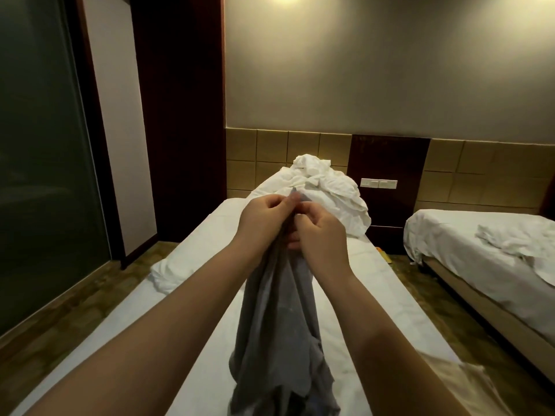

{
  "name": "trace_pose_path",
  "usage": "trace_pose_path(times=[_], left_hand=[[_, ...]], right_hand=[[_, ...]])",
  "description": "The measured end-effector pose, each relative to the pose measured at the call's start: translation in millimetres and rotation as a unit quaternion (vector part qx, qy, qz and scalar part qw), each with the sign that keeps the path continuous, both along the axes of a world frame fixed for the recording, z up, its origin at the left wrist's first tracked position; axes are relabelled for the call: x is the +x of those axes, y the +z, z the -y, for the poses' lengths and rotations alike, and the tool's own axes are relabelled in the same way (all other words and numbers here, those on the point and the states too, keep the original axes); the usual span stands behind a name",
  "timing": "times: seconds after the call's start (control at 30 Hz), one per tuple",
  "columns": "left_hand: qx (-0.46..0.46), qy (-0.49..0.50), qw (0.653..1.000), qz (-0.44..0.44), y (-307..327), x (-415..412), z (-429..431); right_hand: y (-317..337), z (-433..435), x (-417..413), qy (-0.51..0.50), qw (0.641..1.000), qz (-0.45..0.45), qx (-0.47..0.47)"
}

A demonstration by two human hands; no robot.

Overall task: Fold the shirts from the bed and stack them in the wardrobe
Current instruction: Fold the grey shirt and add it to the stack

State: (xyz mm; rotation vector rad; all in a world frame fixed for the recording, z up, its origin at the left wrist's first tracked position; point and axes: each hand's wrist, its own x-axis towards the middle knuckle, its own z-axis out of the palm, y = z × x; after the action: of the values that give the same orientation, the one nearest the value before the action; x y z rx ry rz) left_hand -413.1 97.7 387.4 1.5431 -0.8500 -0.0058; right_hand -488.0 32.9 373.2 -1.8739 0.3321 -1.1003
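Note:
A grey shirt point(279, 319) hangs bunched in front of me over the white bed point(186, 256), its lower end trailing down toward the bottom of the view. My left hand point(264, 223) pinches the shirt's top edge with thumb and fingers. My right hand point(318, 235) grips the same edge right beside it, fingers curled into the fabric. Both hands are held close together, raised above the mattress.
A heap of crumpled white bedding point(324, 187) lies at the head of the bed. A second bed point(486, 244) with rumpled sheets stands to the right across a narrow aisle. A glass panel point(42, 175) and dark wooden frame point(180, 115) line the left side.

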Motion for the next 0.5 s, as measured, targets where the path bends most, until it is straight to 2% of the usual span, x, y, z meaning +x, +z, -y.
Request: trace_pose_path(times=[0.1,0.13,0.2,0.3,0.37,0.43,0.5], left_hand=[[-0.007,-0.051,0.999,0.002,1,4,-2],[-0.010,-0.048,0.999,0.009,3,5,-2],[-0.002,-0.036,0.999,0.020,7,9,-2],[0.001,-0.076,0.997,0.029,15,12,-7],[-0.001,-0.111,0.993,0.034,21,14,-10],[0.007,-0.121,0.992,0.044,27,16,-13],[0.015,-0.121,0.991,0.057,32,18,-15]], right_hand=[[6,8,-2,0.049,0.996,0.020,0.071],[8,13,-2,0.037,0.997,0.025,0.055],[12,21,-2,-0.024,0.999,0.016,-0.042],[22,32,-2,-0.077,0.982,-0.012,-0.170],[33,42,-1,-0.051,0.973,-0.065,-0.217],[42,48,-1,0.011,0.970,-0.108,-0.218],[48,50,1,0.042,0.968,-0.110,-0.222]])
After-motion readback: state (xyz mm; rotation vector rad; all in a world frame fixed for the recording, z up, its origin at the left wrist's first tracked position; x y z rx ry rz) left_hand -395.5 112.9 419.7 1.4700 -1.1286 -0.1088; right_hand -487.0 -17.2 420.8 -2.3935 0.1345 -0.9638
